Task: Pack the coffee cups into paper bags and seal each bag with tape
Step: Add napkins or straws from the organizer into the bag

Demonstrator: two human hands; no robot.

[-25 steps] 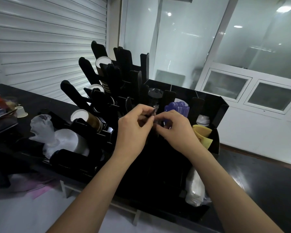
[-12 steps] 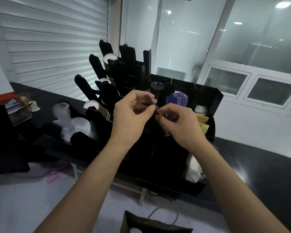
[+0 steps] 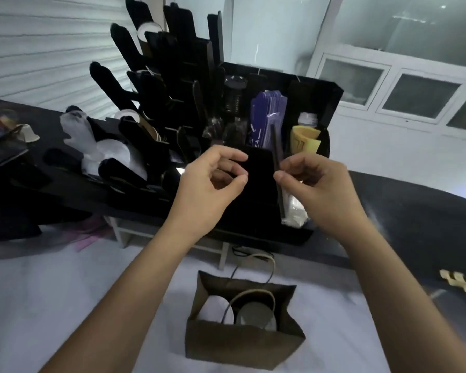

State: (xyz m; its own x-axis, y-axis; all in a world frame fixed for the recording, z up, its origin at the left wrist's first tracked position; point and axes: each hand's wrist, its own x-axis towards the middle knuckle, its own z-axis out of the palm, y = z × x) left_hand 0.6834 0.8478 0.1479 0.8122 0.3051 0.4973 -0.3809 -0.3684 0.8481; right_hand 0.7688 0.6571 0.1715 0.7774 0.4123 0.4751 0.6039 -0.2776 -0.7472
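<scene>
The bag [image 3: 242, 343] stands upright on the white worktop [image 3: 65, 305] at lower centre of the frame, directly below both hands and between the two forearms. Its mouth gapes upward, unsealed, with the long side of the opening running left to right across the frame. Two cups sit inside side by side, one with a white lid [image 3: 213, 308] on the left and one with a grey lid [image 3: 256, 314] on the right. A handle [image 3: 253, 294] arches over the opening.

The left hand [image 3: 213, 184] and right hand [image 3: 315, 184] are raised at mid-frame in front of the black organiser [image 3: 315, 87], well above the bag. They face each other across a small gap, wrists bent in. On the left hand, forefinger and thumb curl toward each other with a narrow space between the tips. On the right hand, thumb and forefinger come closer together, in a pinching pose. I cannot tell whether a clear strip of tape is stretched between them; nothing shows against the dark background.

Neither hand is clearly nearer the bag; it lies about midway under them. My judgement is that the cups are packed and sealing comes next. That calls for both hands to drop straight down, press the mouth's long edges together past the handle, and lay tape across the seam.
</scene>
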